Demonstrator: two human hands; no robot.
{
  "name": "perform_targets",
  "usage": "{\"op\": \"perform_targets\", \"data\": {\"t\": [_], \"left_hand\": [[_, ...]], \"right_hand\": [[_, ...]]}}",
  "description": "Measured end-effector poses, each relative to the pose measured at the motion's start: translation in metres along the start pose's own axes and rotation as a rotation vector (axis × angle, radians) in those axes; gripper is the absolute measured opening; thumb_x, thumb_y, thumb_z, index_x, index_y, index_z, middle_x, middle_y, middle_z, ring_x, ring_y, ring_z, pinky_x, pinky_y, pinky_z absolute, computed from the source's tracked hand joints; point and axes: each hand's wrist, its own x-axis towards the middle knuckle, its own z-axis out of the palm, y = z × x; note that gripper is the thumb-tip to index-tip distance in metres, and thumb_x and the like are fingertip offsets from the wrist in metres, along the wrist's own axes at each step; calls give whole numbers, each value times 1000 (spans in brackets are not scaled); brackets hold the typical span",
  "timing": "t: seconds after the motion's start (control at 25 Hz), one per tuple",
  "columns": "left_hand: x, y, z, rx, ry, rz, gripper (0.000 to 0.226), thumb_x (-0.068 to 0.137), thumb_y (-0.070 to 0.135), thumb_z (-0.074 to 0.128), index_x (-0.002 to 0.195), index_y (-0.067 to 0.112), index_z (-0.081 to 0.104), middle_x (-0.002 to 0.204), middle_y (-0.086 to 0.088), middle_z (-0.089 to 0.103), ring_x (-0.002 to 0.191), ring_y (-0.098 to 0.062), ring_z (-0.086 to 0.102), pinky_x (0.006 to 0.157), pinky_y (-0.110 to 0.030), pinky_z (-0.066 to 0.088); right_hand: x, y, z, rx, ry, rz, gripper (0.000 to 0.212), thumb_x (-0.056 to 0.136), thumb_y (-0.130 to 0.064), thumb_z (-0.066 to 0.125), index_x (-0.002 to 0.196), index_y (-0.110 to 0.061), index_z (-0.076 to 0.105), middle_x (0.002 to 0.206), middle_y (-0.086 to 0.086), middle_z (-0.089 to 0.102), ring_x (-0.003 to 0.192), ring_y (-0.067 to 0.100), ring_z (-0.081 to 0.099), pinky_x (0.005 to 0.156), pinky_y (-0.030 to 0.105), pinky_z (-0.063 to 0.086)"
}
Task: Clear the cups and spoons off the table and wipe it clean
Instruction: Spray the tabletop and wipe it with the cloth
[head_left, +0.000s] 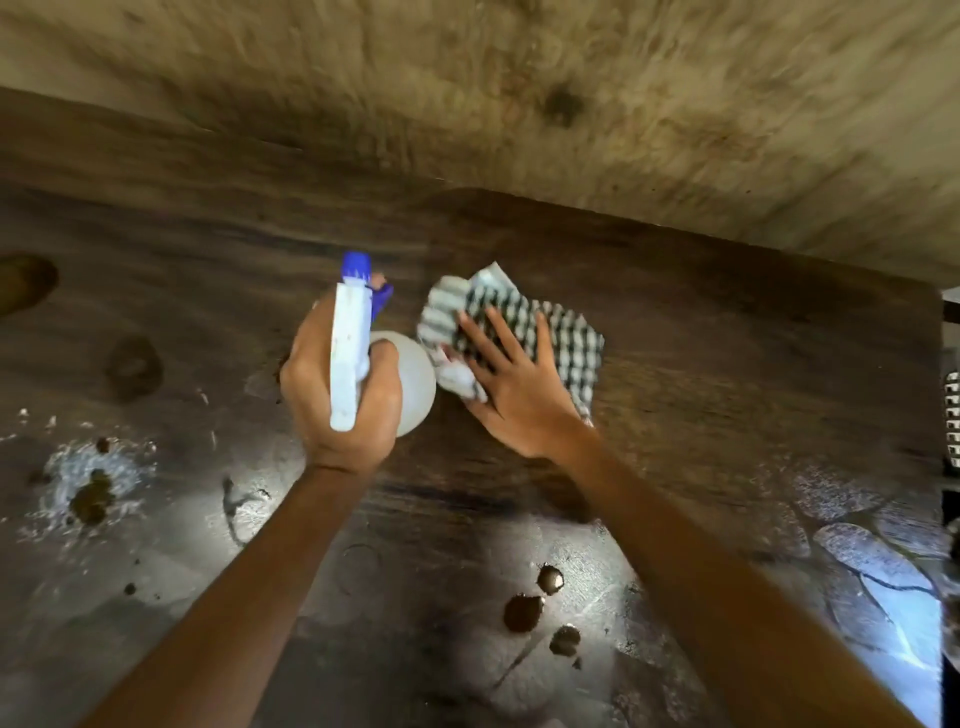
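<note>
— Head view. Hands counted?
— Two. The left hand (337, 400) is wrapped round the neck of one spray bottle (350, 338), which is white with a blue nozzle. The fingers are curled tight about it. The right hand (519, 395) is laid flat on one checked cloth (561, 338), fingers straight and spread.
— Cloth position?
— It is pressed onto the dark wooden table (727, 338), mid-surface, just right of the bottle. Its left edge is bunched up. Whether the bottle's base touches the table cannot be told.
— Spills?
— Three dark brown puddles (522, 613) are noted close together, nearer the person, between the forearms. One whitish foamy patch (98, 478) with brown blobs in it is seen at the left, well apart from the cloth.
</note>
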Motion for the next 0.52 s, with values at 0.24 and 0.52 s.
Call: {"op": "perform_targets", "data": {"t": [0.24,0.52], "left_hand": [[-46,-10,-52,-32,-11,-117,42,74,32,56,115,24,56,105,-5,59,96,-36,61,86,-56,51],[-73,-21,-82,-8,-79,-141,42,75,22,58,114,7,58,104,-16,64,95,-35,61,84,-57,51]], "right_hand": [[-58,24,9,111,-37,413,60,92,-50,20,146,-25,28,158,-1,8,145,25,5,107,69,4],[-47,-95,9,21,-111,101,64,94,-55,22,147,-34,-6,157,0,-13,143,28,-15,108,66,-5]]}}
